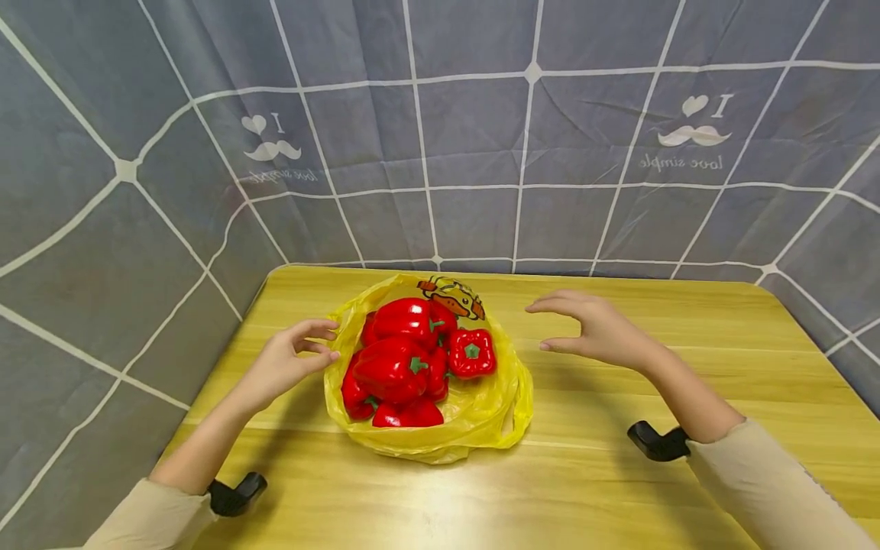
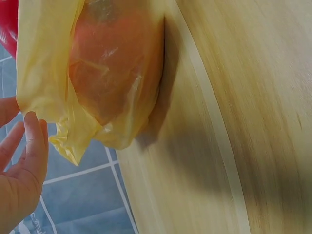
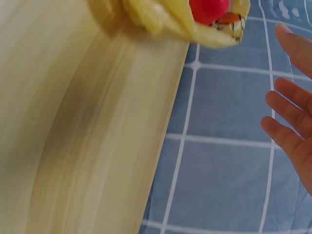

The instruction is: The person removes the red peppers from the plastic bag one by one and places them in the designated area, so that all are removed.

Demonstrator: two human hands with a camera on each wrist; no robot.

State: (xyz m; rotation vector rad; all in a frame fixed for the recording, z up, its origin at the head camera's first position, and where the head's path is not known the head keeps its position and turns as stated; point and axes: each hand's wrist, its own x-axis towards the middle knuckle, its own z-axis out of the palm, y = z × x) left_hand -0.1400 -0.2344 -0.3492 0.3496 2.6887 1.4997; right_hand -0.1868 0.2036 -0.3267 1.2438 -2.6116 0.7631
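A yellow plastic bag [image 1: 440, 452] stands on the wooden table with its mouth spread wide. Several glossy red bell peppers [image 1: 390, 368] with green stems are heaped inside it, one of them turned stem up at the right of the heap. My left hand [image 1: 292, 355] is at the bag's left rim, thumb and fingers apart; in the left wrist view its fingertips [image 2: 31, 122] are right at the yellow plastic. To the right of the bag, my right hand [image 1: 594, 328] hovers over the table with fingers spread from the thumb, holding nothing.
The wooden tabletop [image 1: 687, 336] runs back to a grey cloth [image 1: 474, 145] with white grid lines, which also hangs along both sides. A black mount [image 1: 237, 493] sits at the left wrist and another black mount [image 1: 658, 441] at the right.
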